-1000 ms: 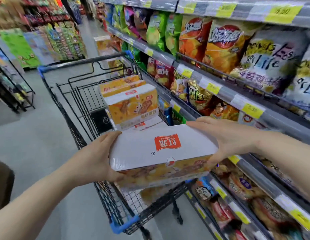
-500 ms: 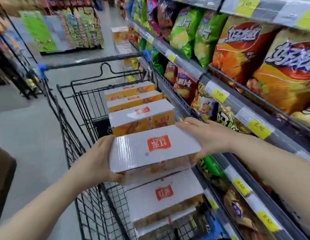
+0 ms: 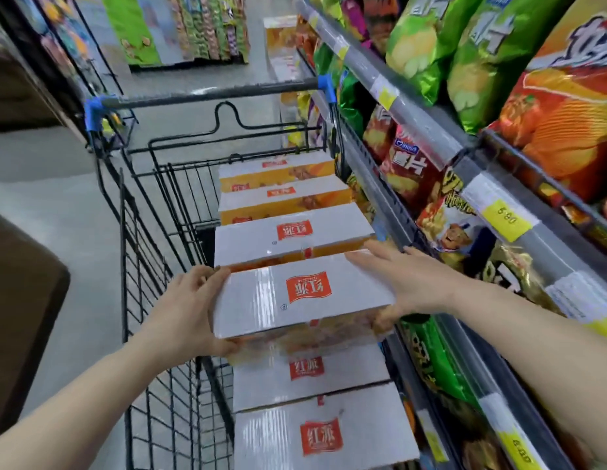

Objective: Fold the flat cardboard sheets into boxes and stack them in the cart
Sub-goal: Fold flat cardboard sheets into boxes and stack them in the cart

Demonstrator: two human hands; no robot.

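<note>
The box (image 3: 302, 296) sat between two grips, held over the black wire cart (image 3: 149, 300). The left hand (image 3: 190, 310) gripped its left end, fingers curled on the top edge. The right hand (image 3: 407, 283) held its right end, fingers flat on top and thumb under. More boxes (image 3: 291, 232) lay in the cart, far and near. Chip bags (image 3: 424, 39) filled the shelf (image 3: 427, 130) on the right.

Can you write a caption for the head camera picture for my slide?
Left hand and right hand hold a white box over the boxes in the black wire cart.
</note>
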